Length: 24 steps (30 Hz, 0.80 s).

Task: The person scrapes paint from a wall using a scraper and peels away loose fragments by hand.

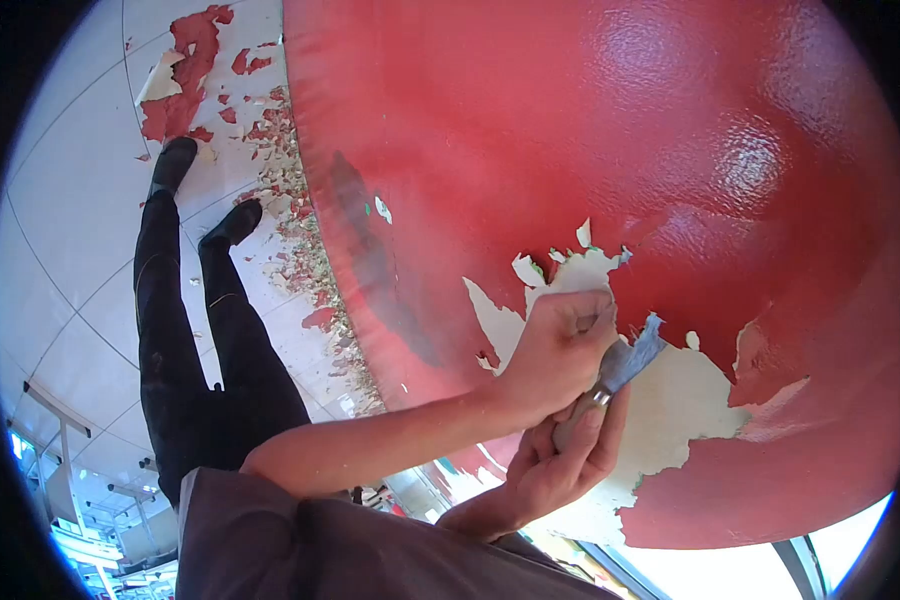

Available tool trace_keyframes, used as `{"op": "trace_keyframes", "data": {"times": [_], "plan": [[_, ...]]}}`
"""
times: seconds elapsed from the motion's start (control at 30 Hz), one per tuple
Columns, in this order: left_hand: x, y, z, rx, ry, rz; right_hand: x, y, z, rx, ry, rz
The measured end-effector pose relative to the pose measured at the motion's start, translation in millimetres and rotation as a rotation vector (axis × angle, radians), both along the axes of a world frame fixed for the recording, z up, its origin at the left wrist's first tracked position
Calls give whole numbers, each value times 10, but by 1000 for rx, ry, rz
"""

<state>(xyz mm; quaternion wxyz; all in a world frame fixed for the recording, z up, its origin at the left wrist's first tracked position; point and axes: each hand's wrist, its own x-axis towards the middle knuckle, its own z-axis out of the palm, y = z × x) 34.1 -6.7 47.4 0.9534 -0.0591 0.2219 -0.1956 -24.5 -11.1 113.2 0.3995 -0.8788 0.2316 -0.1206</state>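
Observation:
My right hand (pixel 570 455) is closed around the handle of a putty knife (pixel 638 356), its blade towards the upper right. My left hand (pixel 562 345) has its fingers curled in a pinch right beside the blade; what they hold, if anything, is hidden. Both hands are in front of a large, curved, glossy red surface (pixel 470 130). Around them the red coating is gone, leaving a ragged pale patch (pixel 685 405). Loose curled coating flakes (pixel 527 270) stick up along the patch's upper edge.
Paint chips (pixel 295 230) are strewn on the tiled floor (pixel 80 220) along the red surface's edge. A larger peeled red sheet (pixel 185 75) lies near my feet (pixel 174 165). Metal-framed furniture (pixel 65 440) stands at the lower left. A dark grey smudge (pixel 370 255) marks the red surface.

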Motion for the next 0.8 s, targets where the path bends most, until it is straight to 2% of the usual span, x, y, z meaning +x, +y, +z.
{"op": "trace_keyframes", "data": {"times": [0.03, 0.13, 0.23, 0.37, 0.57, 0.67, 0.73, 0.8], "plan": [[31, -5, -12, -54, -10, -60, 22, 48, 22, -2, -5, 1], [40, 102, -2, -28, 15, 3, 50, 128, 82, 14, 49, -53], [72, 197, 49, -80, 45, -84, 35, 95, 128, 27, 69, 27], [75, -30, 44, -66, 41, -49, 119, 93, 209, 57, 95, 35], [132, 59, 80, 8, 61, -82, 205, -16, 266, 61, 89, -18], [84, -26, 134, 116, 120, 19, 130, -156, 336, 102, 93, 18], [86, 83, 239, -23, 101, -67, 109, -151, 367, 137, 92, 56], [148, 164, 246, 10, 126, -120, 130, -64, 408, 120, 106, 51]]}}
